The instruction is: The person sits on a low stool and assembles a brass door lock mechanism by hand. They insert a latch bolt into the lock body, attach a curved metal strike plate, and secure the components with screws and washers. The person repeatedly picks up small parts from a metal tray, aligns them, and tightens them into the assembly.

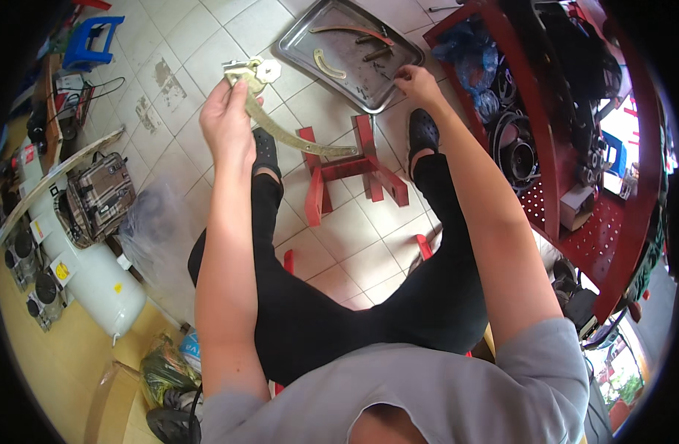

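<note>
My left hand (228,122) grips the upper end of a long, curved metal bracket (295,140), with the thumb on top. The bracket's end carries a pale metal fitting (264,71), and its arc sweeps down and right over a red metal stand (345,169). At the right, my right hand (418,83) reaches over the near right corner of a grey metal tray (299,55), fingers pinched together; whatever they hold is too small to make out. Small screws (380,70) lie beside these fingers. A short curved metal piece (326,65), a reddish curved strip (352,30) and dark cylindrical pins (378,54) rest in the tray.
A red metal shelf (558,148) with cables and plastic bags stands close on the right. To the left are a white tank (106,292), a plaid bag (101,198) and a clear plastic bag (166,229). A blue stool (93,43) stands at the far left.
</note>
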A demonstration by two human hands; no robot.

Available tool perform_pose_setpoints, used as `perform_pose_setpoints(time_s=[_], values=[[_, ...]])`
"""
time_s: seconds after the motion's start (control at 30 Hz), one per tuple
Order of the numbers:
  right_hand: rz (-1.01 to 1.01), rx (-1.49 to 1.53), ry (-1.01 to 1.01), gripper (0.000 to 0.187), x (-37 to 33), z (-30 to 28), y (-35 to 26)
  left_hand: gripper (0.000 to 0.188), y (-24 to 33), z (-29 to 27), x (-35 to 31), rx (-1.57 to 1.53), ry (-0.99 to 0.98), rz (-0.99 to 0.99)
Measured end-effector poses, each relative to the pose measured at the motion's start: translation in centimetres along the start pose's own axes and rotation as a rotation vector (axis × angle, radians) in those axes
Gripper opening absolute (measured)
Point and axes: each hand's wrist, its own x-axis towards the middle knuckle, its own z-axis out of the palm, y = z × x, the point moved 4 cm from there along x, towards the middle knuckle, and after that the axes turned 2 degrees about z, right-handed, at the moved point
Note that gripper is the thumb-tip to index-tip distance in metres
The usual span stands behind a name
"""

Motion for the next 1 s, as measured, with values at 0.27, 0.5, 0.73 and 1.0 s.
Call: perform_pose_setpoints(time_s=[0.27,0.5,0.73,1.0], values=[[-0.061,-0.477,-0.175,0.025,5.5,12.4,7.1,0.020,0.8,-2.5,0.0,0.072,0.052,-0.117],[-0.061,-0.817,-0.190,0.027,6.9,15.6,8.7,0.023,0.6,-1.8,0.6,0.100,0.047,-0.190],[-0.143,-0.634,-0.078,0.028,8.0,15.2,7.6,0.023,0.2,-1.3,0.7,0.130,-0.005,-0.200],[-0.311,-0.761,-0.139,0.027,9.4,17.9,6.1,0.022,-0.2,-1.3,-0.3,0.082,-0.001,-0.227]])
